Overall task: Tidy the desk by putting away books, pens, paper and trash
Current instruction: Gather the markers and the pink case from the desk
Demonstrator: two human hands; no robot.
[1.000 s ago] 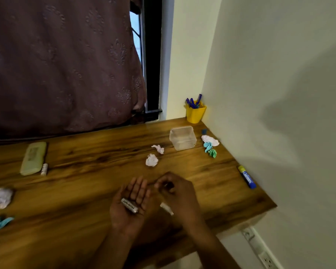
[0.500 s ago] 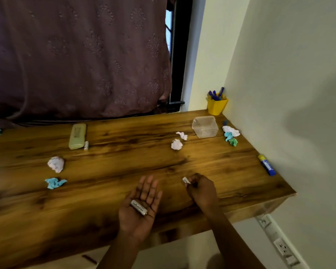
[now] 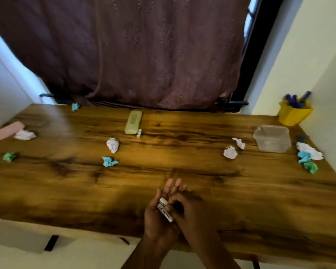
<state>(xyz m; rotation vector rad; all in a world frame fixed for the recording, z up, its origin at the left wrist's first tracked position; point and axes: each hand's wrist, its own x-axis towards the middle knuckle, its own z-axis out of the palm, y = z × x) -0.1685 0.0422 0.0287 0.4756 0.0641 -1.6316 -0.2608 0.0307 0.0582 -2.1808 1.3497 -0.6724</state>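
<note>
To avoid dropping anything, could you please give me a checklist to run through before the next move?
1. Two small white labelled cylinders rest in the palm of the left hand: ok.
2. Right hand clear of them: not ok, its fingers curl over them.
3. Clear plastic container unobstructed on the wooden desk: ok.
4. Third white cylinder beside the pale green case collected: not ok.
5. Crumpled paper balls cleared: not ok.

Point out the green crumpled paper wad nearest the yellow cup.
The green crumpled paper wad at the right edge of the wooden desk, beside a blue paper wad; the other green wad lies at the left end.
</note>
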